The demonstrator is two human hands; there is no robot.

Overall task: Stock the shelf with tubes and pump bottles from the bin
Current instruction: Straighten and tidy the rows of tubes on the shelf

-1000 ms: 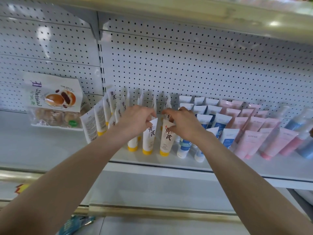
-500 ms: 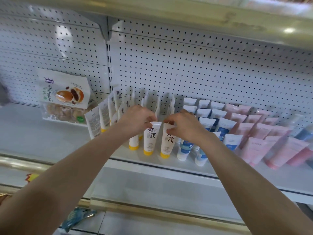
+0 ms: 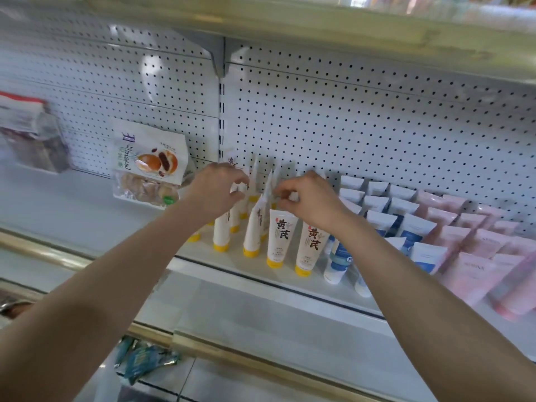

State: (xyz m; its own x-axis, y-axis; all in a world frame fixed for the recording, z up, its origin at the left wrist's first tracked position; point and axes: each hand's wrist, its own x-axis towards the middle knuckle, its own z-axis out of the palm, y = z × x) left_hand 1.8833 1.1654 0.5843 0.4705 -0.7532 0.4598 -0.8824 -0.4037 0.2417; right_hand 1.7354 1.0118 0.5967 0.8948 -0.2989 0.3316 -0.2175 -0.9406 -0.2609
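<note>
Yellow-capped tubes (image 3: 279, 239) stand cap-down, labels out; your left hand (image 3: 216, 192) and right hand (image 3: 307, 200) each pinch a crimped top, probably to square the row.

I see white yellow-cap tubes (image 3: 279, 242) cap-down in rows mid-shelf (image 3: 87, 210), front pair upright, one behind tilted. Blue tubes (image 3: 417, 236) just to the right, cap-down, leaning back. Pink tubes (image 3: 470, 268) beyond, same pose, tightly packed.
</note>
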